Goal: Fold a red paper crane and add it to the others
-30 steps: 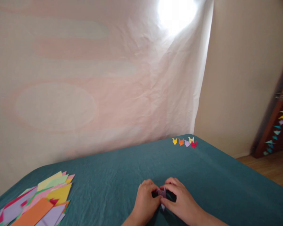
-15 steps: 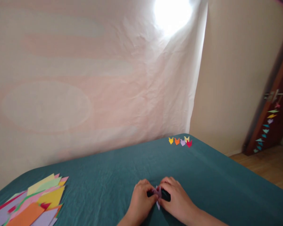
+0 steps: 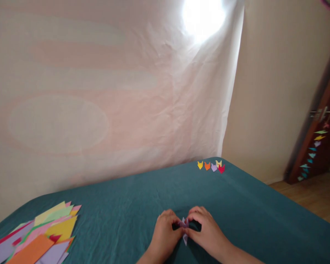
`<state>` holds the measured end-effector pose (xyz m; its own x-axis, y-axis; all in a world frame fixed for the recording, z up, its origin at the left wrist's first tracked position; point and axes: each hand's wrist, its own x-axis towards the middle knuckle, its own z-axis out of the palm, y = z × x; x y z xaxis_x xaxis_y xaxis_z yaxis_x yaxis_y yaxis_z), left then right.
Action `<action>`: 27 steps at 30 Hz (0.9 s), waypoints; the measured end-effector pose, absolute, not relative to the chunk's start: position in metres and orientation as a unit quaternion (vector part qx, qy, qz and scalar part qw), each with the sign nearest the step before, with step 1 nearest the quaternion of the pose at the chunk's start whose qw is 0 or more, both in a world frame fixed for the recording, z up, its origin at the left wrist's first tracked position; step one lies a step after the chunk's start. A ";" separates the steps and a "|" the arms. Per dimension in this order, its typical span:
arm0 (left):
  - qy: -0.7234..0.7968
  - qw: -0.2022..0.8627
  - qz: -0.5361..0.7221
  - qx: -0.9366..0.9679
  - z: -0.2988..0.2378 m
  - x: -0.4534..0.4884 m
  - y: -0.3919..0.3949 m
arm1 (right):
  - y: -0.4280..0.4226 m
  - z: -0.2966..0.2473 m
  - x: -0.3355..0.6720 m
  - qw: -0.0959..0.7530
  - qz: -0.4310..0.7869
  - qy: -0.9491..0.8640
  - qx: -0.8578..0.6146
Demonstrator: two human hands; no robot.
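A small lilac origami bird (image 3: 184,234) is pinched between my two hands, just above the green cloth near the table's front. My left hand (image 3: 166,233) grips its left side between thumb and fingers. From the other side, my right hand (image 3: 205,231) pinches it with thumb and index finger. Pointed paper tips stick up between the fingertips and one point hangs below them. The fingertips cover the middle of the folded paper.
A loose pile of coloured paper sheets (image 3: 57,229) lies at the left of the green-covered table (image 3: 121,209). Several folded paper birds (image 3: 207,166) stand at the far right corner. A string of paper birds (image 3: 312,156) hangs from the door handle (image 3: 321,113).
Both hands stay nearly in place, still pinching the lilac paper. The right hand's fingers have shifted slightly. The whole view has moved a little.
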<state>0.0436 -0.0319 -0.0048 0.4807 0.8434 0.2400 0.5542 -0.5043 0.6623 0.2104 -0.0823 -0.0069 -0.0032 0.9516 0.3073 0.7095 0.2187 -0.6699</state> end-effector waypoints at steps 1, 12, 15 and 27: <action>0.426 0.258 0.279 0.821 -0.005 0.043 -0.032 | -0.082 -0.008 0.211 0.364 0.162 -0.691 -0.603; 0.430 0.262 0.274 0.820 -0.004 0.044 -0.030 | -0.080 -0.010 0.214 0.320 0.161 -0.704 -0.613; 0.426 0.266 0.278 0.819 -0.005 0.044 -0.031 | -0.083 -0.009 0.215 0.306 0.171 -0.716 -0.604; 0.423 0.271 0.269 0.822 -0.006 0.042 -0.030 | -0.086 -0.006 0.210 0.337 0.164 -0.713 -0.593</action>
<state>0.0422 -0.0301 -0.0056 0.4978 0.8407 0.2130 0.5488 -0.4955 0.6733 0.2100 -0.0859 -0.0059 -0.0701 0.9558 0.2856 0.7344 0.2432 -0.6336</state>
